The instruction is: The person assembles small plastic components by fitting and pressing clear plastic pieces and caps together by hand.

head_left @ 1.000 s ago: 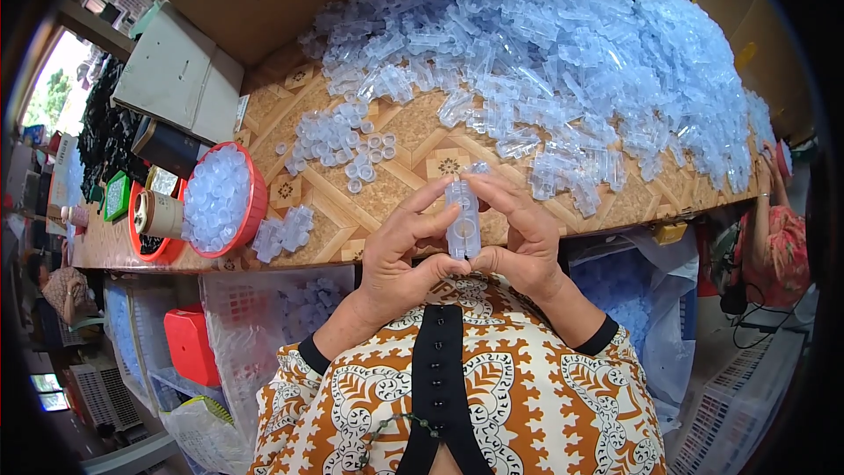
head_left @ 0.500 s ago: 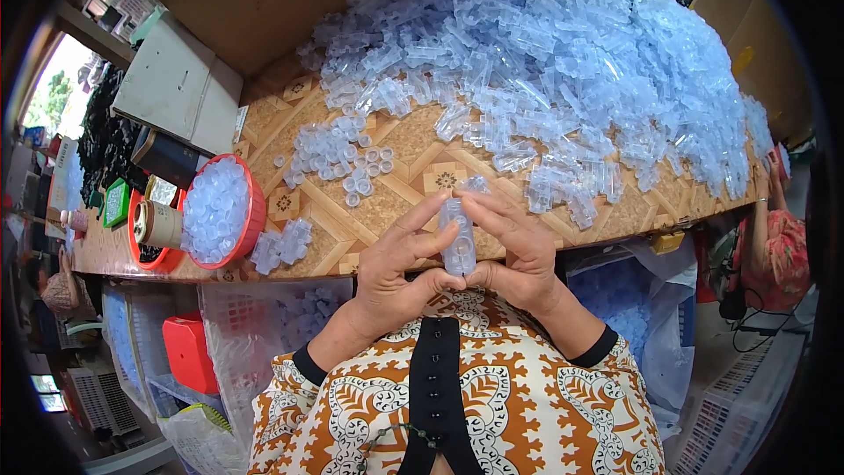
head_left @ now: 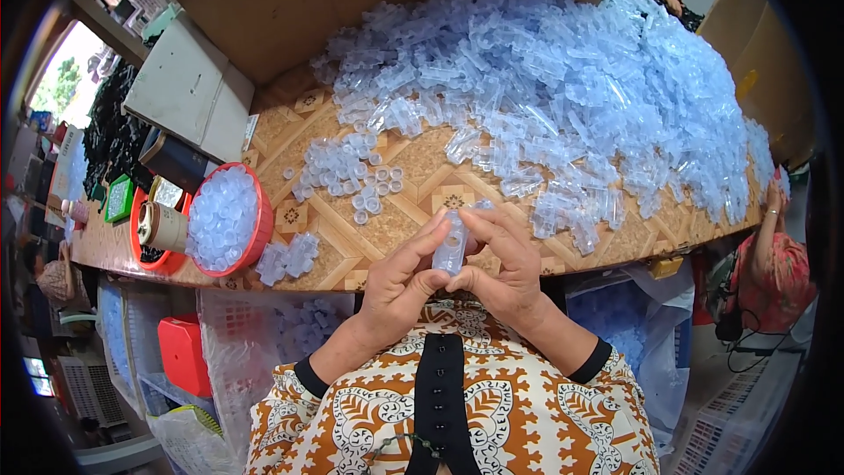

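Note:
Between both hands, over the table's front edge, is a clear plastic piece (head_left: 450, 249), rectangular and with a round opening in it. My left hand (head_left: 402, 286) pinches its left side with thumb and fingers. From the other side my right hand (head_left: 504, 271) grips it, fingers bent over the far end. Just beyond the fingertips lies another clear bit, mostly covered by the hand. A large heap of similar clear pieces (head_left: 545, 79) covers the back and right of the table. Small clear rings (head_left: 338, 167) are spread left of centre.
At left stands a red basin (head_left: 262, 220) full of clear rings, with a few clear pieces (head_left: 288, 259) beside it. Left of it are a red-orange container (head_left: 141, 251) and a white box (head_left: 189, 88). Lined bins sit below the table's edge. Another person (head_left: 778, 264) is at far right.
The clear piece has tilted and turned slightly in my hands, and its round opening now shows. My fingers have shifted a little on it. The whole view has moved slightly.

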